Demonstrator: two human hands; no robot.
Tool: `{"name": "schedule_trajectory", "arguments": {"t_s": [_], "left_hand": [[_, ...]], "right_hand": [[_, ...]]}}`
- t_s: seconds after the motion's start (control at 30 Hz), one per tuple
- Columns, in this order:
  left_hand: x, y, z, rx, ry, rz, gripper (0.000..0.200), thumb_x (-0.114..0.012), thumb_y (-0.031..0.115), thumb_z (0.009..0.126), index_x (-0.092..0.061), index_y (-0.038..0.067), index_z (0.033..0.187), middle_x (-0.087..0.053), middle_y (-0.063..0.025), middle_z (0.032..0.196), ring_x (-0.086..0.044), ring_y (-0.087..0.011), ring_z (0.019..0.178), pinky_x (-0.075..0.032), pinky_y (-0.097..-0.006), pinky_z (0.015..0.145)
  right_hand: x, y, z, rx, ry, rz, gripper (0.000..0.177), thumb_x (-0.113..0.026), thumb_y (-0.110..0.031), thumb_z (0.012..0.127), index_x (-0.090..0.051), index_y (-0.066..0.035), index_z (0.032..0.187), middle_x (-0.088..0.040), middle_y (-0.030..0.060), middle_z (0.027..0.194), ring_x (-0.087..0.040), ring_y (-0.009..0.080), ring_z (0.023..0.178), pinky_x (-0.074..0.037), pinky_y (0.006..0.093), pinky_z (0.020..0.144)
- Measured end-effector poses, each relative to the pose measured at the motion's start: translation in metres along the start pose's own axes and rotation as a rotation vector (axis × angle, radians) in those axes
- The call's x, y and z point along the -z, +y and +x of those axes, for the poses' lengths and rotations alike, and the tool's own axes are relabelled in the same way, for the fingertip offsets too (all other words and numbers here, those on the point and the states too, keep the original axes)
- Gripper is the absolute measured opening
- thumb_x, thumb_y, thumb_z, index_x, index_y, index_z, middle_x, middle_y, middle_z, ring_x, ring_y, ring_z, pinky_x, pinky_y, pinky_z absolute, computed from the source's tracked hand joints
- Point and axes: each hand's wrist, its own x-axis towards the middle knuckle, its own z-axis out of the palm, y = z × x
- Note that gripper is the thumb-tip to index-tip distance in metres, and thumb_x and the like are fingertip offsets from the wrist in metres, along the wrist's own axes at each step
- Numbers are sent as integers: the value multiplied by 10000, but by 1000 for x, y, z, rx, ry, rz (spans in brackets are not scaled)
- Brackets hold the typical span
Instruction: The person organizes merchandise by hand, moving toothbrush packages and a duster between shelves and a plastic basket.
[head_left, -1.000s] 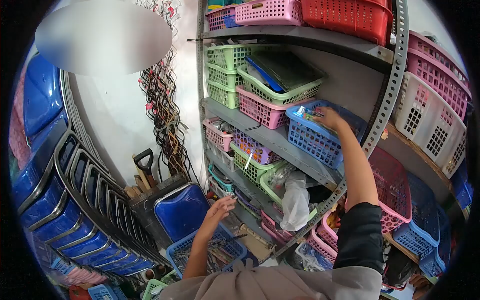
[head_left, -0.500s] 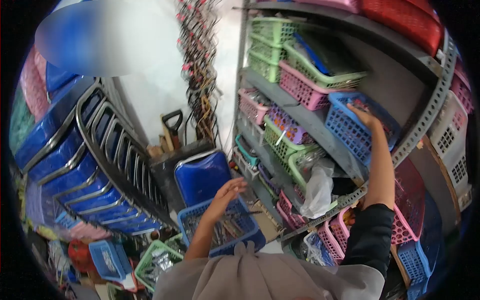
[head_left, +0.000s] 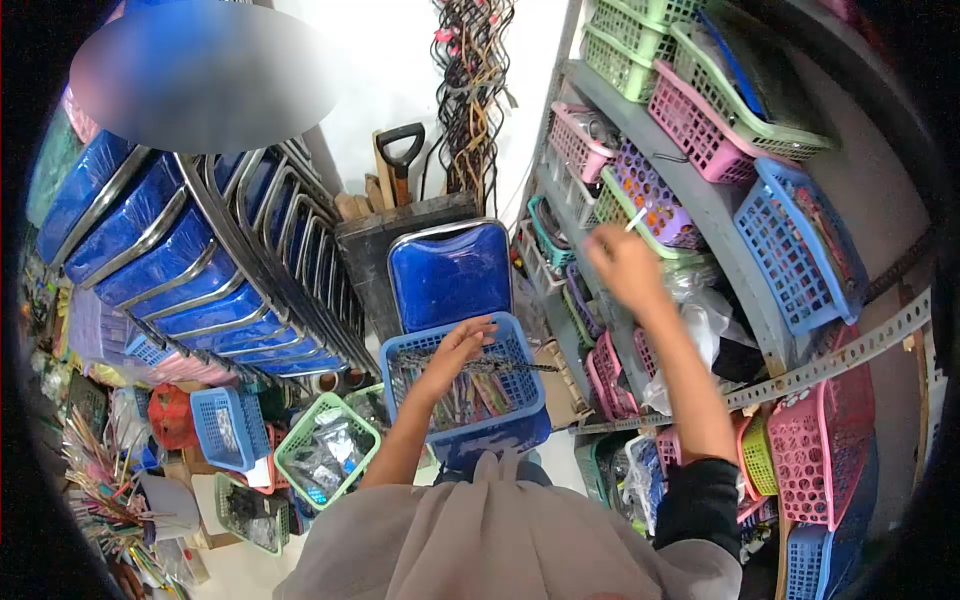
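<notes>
Over a blue basket [head_left: 400,370] of mixed long items, my left hand [head_left: 462,350] hangs with its fingers apart and nothing in it. My right hand [head_left: 622,262] is in front of the shelf, near a purple basket [head_left: 648,195] and a green basket [head_left: 612,200]; its fingers are blurred, so their pose is unclear. On the upper shelf board, a blue basket [head_left: 790,255] filled with small packs stands tilted near the edge, apart from my right hand. The lower blue basket is beside a blue padded chair [head_left: 450,275].
Stacked blue chairs [head_left: 175,265] with metal frames stand at the left. A metal shelf edge [head_left: 840,355] crosses the right side. Pink baskets [head_left: 695,125] line the shelf. A green basket [head_left: 365,440] with packets sits on the lower left, near a blue bin [head_left: 225,430].
My right hand has come away from the blue basket on the shelf and moved left and down. My left hand remains above the lower basket. The view has shifted.
</notes>
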Motion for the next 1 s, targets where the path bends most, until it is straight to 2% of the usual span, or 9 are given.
{"name": "schedule_trajectory", "arguments": {"t_s": [0.23,0.37,0.47,0.57,0.73,0.8,0.9,0.93,1.0], "left_hand": [[33,-148,1,-87,148,-5,336,-507,207,970,-520,60,1271,-578,-58,1209,-546,-176,1095,-413,-350,965],[45,-207,-5,160,243,26,333,-518,210,963,-529,61,1260,-595,-61,1187,-547,-175,1106,-429,-308,863],[48,-245,-3,315,271,17,347,-526,216,959,-523,49,1263,-590,-76,1195,-551,-180,1095,-438,-313,874],[48,-299,3,260,312,-18,347,-544,231,936,-568,0,1194,-637,-54,974,-582,-149,891,-463,-292,758],[34,-343,18,324,415,-42,326,-548,255,927,-610,11,1133,-644,-63,933,-592,-157,885,-469,-314,782],[30,-338,31,644,318,87,364,-564,275,914,-582,34,1185,-646,-111,933,-614,-197,913,-477,-328,792],[34,-418,43,638,318,277,356,-560,269,898,-560,55,1183,-623,-138,864,-617,-250,851,-486,-365,749],[34,-420,46,747,138,455,339,-571,251,888,-548,29,1144,-627,-173,884,-617,-289,853,-487,-404,722],[25,-448,53,678,269,458,335,-593,244,875,-553,16,1117,-635,-183,916,-627,-292,867,-493,-408,722]], "right_hand": [[-195,11,-105,-36,-490,215,200,-645,-277,810,-658,-89,875,-661,134,830,-637,347,774,-498,454,676],[-262,39,-158,-177,-717,152,207,-625,-246,819,-651,-64,914,-659,139,897,-621,365,849,-496,466,718],[-309,77,-203,-202,-633,-58,257,-642,-216,829,-634,-60,1033,-634,122,994,-579,338,989,-468,461,794],[-322,94,-230,-200,-634,-210,302,-658,-190,812,-614,-58,1080,-622,108,1015,-527,316,1056,-412,472,851],[-329,101,-254,-145,-672,-199,253,-667,-194,804,-631,-72,1023,-627,96,979,-522,284,1001,-364,449,820],[-331,103,-266,-133,-632,-160,234,-665,-198,806,-634,-73,1002,-628,92,970,-524,284,978,-357,438,799],[-321,99,-281,-198,-564,-98,206,-662,-201,809,-635,-68,963,-630,87,944,-531,286,962,-355,440,795],[-313,99,-287,-234,-511,-46,207,-663,-206,809,-635,-66,959,-630,88,936,-535,286,953,-355,434,795],[-299,100,-299,-285,-427,-11,213,-663,-199,812,-630,-49,959,-626,97,923,-548,293,915,-363,427,795]]}}
